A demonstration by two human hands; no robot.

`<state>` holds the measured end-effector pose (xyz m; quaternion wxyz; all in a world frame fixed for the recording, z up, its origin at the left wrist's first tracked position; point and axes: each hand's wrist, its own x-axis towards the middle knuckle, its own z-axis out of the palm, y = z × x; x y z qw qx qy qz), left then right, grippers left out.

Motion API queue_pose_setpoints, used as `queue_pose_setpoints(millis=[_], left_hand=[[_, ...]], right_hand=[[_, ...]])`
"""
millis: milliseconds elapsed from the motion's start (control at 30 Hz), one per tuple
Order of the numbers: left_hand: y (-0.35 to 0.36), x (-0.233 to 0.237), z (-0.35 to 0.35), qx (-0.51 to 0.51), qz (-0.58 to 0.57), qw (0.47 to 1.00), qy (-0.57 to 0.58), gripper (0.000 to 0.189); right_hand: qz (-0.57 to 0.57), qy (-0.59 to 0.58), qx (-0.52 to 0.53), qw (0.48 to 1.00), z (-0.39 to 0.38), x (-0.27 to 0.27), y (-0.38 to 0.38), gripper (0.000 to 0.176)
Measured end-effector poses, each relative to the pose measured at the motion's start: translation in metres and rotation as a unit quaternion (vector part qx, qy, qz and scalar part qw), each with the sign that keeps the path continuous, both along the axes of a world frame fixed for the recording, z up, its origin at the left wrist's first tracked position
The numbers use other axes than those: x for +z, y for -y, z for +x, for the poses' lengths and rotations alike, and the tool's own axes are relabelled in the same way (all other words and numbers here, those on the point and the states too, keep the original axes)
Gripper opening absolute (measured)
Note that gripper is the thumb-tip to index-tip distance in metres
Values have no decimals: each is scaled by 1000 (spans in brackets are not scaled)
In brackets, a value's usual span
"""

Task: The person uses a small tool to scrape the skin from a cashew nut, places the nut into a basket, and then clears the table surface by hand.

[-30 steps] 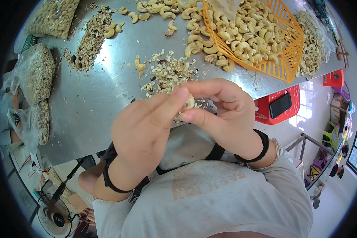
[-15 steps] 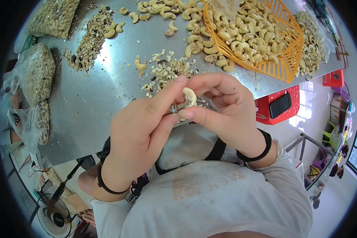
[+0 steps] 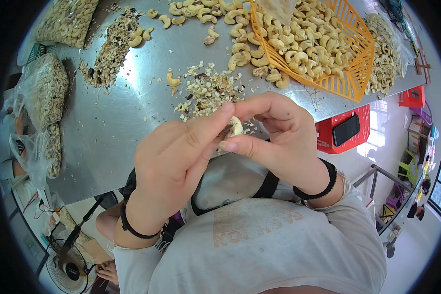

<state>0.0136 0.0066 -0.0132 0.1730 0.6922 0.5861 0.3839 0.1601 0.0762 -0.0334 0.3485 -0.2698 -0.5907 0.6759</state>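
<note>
A pale cashew nut [image 3: 236, 127] is pinched between the thumb and index finger of my right hand [image 3: 284, 134], above the front of the metal table. My left hand [image 3: 174, 152] is closed, its thumb and index finger meeting at the nut's left side. Those fingers grip a small metal blade, which they now largely hide. Just beyond my fingertips lies a pile of pale and brown cashew scraps [image 3: 208, 88]. One discoloured cashew [image 3: 172, 79] rests left of that pile.
An orange basket [image 3: 360, 81] full of cashews stands at the right, with loose cashews [image 3: 240, 49] beside it. Bags of nuts [image 3: 66, 22] and scraps [image 3: 54, 88] line the left side. A black phone [image 3: 346, 131] lies on a red stool [image 3: 328, 142].
The nut has turned and sits further behind my fingers. My left fingers have moved slightly up and right, covering the blade that showed before.
</note>
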Motion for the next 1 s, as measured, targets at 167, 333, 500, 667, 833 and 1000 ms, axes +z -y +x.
queue_pose_setpoints(millis=[167, 333, 500, 667, 833, 1000], left_hand=[[-1, -4, 0, 9, 39, 999, -28, 40], [-1, -1, 0, 47, -10, 997, 64, 30], [2, 9, 2, 78, -98, 978, 166, 29], [3, 8, 1, 82, -134, 969, 190, 32], [2, 7, 3, 73, -146, 965, 207, 35], [-1, 2, 4, 47, -102, 980, 164, 37]], right_hand=[[-4, 2, 5, 1000, 0, -1, 0, 22], [-30, -7, 67, 997, 2, 2, -3, 29], [-167, -88, 64, 980, -1, 4, -4, 28], [-325, -108, 68, 937, 0, 0, -8, 24], [-398, -179, 107, 893, 3, -6, -11, 24], [-406, -164, 118, 891, 3, -4, -10, 24]])
